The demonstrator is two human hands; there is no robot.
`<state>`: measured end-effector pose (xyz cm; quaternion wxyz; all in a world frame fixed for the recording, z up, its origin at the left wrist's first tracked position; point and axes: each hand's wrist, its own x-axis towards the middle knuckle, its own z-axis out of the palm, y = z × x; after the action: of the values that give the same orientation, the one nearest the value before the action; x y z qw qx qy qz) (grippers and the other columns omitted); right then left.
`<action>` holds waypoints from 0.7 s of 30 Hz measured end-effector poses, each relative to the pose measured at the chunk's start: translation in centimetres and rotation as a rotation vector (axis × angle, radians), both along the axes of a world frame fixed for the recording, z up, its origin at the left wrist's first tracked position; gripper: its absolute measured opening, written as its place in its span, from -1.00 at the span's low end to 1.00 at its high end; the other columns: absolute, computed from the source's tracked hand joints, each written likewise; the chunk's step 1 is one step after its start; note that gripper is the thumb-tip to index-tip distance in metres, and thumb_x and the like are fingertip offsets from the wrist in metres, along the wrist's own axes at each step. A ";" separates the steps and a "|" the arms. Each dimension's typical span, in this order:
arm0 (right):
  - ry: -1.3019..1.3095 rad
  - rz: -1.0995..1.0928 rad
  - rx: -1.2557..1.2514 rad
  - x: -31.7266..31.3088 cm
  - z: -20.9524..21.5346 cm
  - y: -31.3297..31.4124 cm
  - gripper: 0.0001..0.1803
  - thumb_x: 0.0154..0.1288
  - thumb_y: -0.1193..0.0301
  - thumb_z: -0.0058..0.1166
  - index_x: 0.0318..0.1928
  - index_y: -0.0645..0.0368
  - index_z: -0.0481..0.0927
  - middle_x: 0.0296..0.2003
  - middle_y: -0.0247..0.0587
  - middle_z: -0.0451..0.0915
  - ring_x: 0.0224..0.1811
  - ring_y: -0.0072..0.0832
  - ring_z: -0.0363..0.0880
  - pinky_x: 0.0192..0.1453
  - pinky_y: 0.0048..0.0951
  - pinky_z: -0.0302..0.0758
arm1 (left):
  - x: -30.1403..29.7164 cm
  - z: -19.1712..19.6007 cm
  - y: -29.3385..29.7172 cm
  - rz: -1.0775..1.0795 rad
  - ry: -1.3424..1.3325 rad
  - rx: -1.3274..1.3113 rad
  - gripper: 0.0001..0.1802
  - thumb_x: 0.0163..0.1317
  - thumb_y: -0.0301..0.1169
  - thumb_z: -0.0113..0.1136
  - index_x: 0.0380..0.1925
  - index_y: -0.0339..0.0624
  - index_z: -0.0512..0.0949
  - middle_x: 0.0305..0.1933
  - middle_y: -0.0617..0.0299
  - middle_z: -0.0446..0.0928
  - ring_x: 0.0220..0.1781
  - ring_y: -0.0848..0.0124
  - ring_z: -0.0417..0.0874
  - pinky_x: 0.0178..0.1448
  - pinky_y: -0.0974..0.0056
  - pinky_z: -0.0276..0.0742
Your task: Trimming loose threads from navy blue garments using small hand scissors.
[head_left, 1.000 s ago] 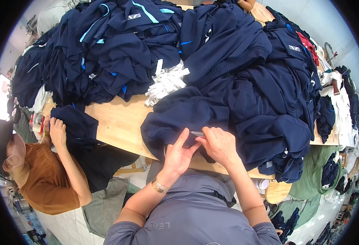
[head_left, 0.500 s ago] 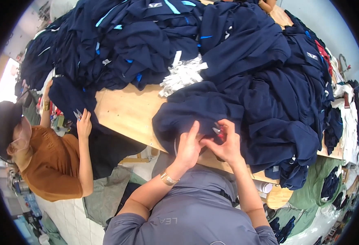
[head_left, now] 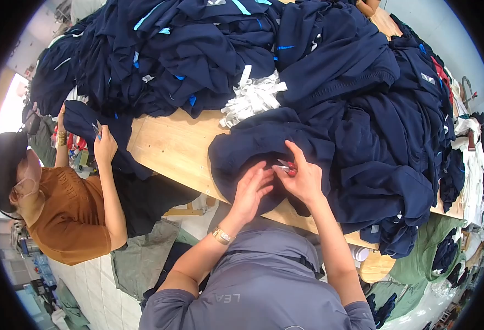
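Note:
My right hand (head_left: pixel 307 180) is closed around a pair of red-handled thread snips (head_left: pixel 289 168), the blades pointing left and the index finger stretched out. Beside it my left hand (head_left: pixel 249 192), with a gold watch at the wrist, has its fingers loosely extended and holds nothing that I can see. Both hands are over a dark navy garment (head_left: pixel 236 144) lying at the table's near edge. Between them the cloth has a dark fold or opening. The left fingertips are close to the snip blades; contact with the cloth is hard to make out.
Navy garments (head_left: pixel 198 60) are heaped across the wooden table (head_left: pixel 167 144), with more at the right. White strips (head_left: pixel 255 99) lie in a bunch beyond my garment. At the left, a co-worker in a brown shirt (head_left: pixel 71 214) holds small snips (head_left: pixel 97 130) and dark cloth.
My hands were close together at the garment's near edge; they have drawn apart. The snips now point left, and the left fingers have lowered. The co-worker's snips have moved up and left.

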<state>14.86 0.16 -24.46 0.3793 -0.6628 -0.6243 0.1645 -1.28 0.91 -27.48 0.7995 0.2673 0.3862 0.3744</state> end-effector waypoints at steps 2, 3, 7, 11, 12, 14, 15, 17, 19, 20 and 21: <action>-0.197 -0.080 0.064 0.2 -1.6 1.1 -0.61 0.01 0.49 0.16 -0.06 0.04 0.55 -0.58 -0.15 0.57 -0.53 -0.26 0.62 -0.46 -0.41 0.49 | -0.1 0.1 0.0 0.152 -0.235 -0.282 -0.41 0.29 0.02 0.00 0.18 -0.09 0.29 0.04 0.18 0.44 0.07 0.33 0.46 0.12 0.22 0.41; -0.185 -0.108 0.118 0.6 -1.9 1.4 -0.71 0.01 0.51 0.13 -0.17 0.06 0.60 -0.52 -0.10 0.60 -0.48 -0.23 0.64 -0.42 -0.38 0.52 | 0.0 0.4 0.2 0.247 -0.334 -0.356 -0.34 0.21 0.08 0.08 0.17 -0.10 0.26 0.03 0.16 0.41 0.08 0.31 0.43 0.13 0.23 0.39; -0.044 -0.208 0.223 1.2 0.9 0.2 -0.82 -0.01 0.54 0.14 -0.31 0.12 0.59 -0.61 -0.13 0.55 -0.57 -0.28 0.60 -0.49 -0.41 0.48 | -1.5 0.0 2.7 0.595 -0.467 -0.311 -0.57 0.22 -0.05 0.14 -0.08 -0.10 0.44 -0.11 0.24 0.46 -0.03 0.35 0.46 0.13 0.21 0.44; -0.039 -0.145 0.115 2.3 1.9 -2.7 -0.86 -0.06 0.56 0.13 -0.38 0.17 0.58 -0.64 -0.14 0.54 -0.60 -0.31 0.58 -0.50 -0.48 0.46 | -1.0 4.4 4.3 0.586 -0.515 -0.258 -0.75 0.24 -0.19 0.17 -0.26 -0.14 0.53 -0.27 0.32 0.52 -0.16 0.47 0.53 -0.05 0.35 0.55; -0.059 -0.063 0.120 2.4 2.1 -3.2 -0.86 -0.06 0.56 0.14 -0.39 0.17 0.58 -0.64 -0.14 0.54 -0.60 -0.30 0.58 -0.50 -0.49 0.45 | -0.7 4.8 4.6 0.464 -0.573 -0.286 -0.78 0.23 -0.23 0.18 -0.29 -0.14 0.54 -0.34 0.33 0.53 -0.25 0.49 0.54 -0.17 0.42 0.57; 0.026 0.036 -0.006 2.7 2.7 -3.8 -0.80 -0.03 0.45 0.30 -0.35 0.19 0.60 -0.63 -0.16 0.55 -0.63 -0.35 0.56 -0.51 -0.52 0.44 | 0.5 6.8 4.7 0.326 -0.550 -0.370 -0.84 0.23 -0.29 0.18 -0.35 -0.13 0.56 -0.47 0.35 0.55 -0.46 0.52 0.56 -0.42 0.55 0.58; 0.105 0.013 0.005 2.5 3.3 -3.8 -0.80 -0.01 0.45 0.30 -0.33 0.19 0.60 -0.64 -0.18 0.54 -0.65 -0.42 0.54 -0.52 -0.55 0.42 | 0.8 6.6 4.6 0.270 -0.576 -0.374 -0.85 0.23 -0.29 0.19 -0.34 -0.12 0.56 -0.43 0.34 0.57 -0.43 0.52 0.57 -0.40 0.53 0.60; 0.234 -0.035 0.150 1.8 4.1 -3.2 -0.83 0.07 0.51 0.26 -0.28 0.18 0.61 -0.65 -0.24 0.51 -0.68 -0.65 0.45 -0.54 -0.64 0.36 | 1.6 7.0 3.9 0.191 -0.607 -0.375 -0.86 0.23 -0.30 0.19 -0.33 -0.11 0.56 -0.39 0.34 0.59 -0.41 0.51 0.59 -0.38 0.51 0.61; 0.304 -0.053 0.160 0.9 5.8 -2.6 -0.81 0.11 0.58 0.20 -0.21 0.18 0.62 -0.65 -0.43 0.42 -0.64 -0.76 0.28 -0.54 -0.69 0.22 | 2.6 8.0 3.1 0.203 -0.501 -0.412 -0.86 0.23 -0.29 0.18 -0.31 -0.09 0.56 -0.35 0.34 0.60 -0.36 0.51 0.62 -0.38 0.49 0.61; 0.331 -0.054 0.177 0.6 6.4 -2.1 -0.79 0.10 0.58 0.20 -0.20 0.16 0.62 -0.67 -0.48 0.36 -0.65 -0.78 0.22 -0.56 -0.69 0.17 | 2.7 7.7 2.8 0.142 -0.516 -0.391 -0.84 0.23 -0.27 0.17 -0.26 -0.07 0.55 -0.32 0.34 0.60 -0.28 0.52 0.63 -0.33 0.45 0.62; 0.341 -0.035 0.186 0.4 6.8 -1.6 -0.77 0.10 0.56 0.21 -0.18 0.18 0.60 -0.63 -0.32 0.48 -0.63 -0.78 0.35 -0.54 -0.69 0.30 | 2.9 7.8 2.5 0.134 -0.496 -0.384 -0.82 0.24 -0.25 0.16 -0.24 -0.06 0.55 -0.30 0.35 0.60 -0.26 0.53 0.62 -0.30 0.43 0.62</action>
<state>15.28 -1.48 -17.70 0.5419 -0.5983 -0.5519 0.2092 1.59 3.38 -19.72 0.8787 -0.0137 0.2597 0.4003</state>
